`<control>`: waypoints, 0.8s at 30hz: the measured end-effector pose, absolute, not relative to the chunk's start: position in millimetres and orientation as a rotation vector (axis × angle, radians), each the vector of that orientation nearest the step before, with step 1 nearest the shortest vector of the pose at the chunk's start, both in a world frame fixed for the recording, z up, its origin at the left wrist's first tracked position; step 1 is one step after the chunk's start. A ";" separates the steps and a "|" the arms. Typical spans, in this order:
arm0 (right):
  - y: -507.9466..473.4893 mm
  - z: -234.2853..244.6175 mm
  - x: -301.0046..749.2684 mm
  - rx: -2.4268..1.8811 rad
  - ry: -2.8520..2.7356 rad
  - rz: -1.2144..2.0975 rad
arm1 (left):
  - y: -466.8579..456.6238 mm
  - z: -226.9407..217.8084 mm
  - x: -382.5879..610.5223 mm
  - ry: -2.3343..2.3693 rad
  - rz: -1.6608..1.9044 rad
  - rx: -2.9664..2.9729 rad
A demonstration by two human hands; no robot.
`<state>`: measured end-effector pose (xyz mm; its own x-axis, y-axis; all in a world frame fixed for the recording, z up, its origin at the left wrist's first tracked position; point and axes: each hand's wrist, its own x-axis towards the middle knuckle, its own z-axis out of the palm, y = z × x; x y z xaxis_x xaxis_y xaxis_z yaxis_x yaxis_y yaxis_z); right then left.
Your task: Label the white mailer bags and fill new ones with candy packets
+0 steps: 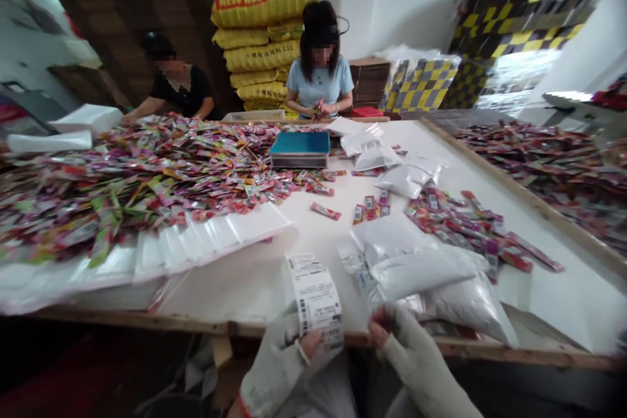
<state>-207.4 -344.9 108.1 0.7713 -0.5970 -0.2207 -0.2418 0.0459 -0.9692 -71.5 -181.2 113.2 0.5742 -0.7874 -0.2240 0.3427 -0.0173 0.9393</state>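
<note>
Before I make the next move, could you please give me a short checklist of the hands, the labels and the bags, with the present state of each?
1. Printed labels held: ok, the strip is in the left hand and curves upward.
2. Label print readable: cannot tell, the text is too small and blurred.
3. Right hand free: cannot tell, its fingers are curled and may hide something.
4. Packed white bags within reach: ok, they appear to lie just beyond the right hand.
5. Packed bags sealed: cannot tell, their closures are not clear.
6. Flat white bags laid out: ok, they overlap in a row.
</note>
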 end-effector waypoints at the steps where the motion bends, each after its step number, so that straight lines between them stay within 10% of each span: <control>1: -339.4 110.8 -194.6 -1.625 0.646 -0.344 | -180.4 117.5 -75.1 -0.538 -0.949 1.298; 13: -314.5 124.8 -160.4 -2.633 0.089 -0.830 | -187.3 117.6 -70.4 0.063 -1.011 0.846; 24: -324.7 151.6 -150.4 -2.982 0.035 -0.396 | -206.5 127.4 -72.8 -0.030 -1.130 0.795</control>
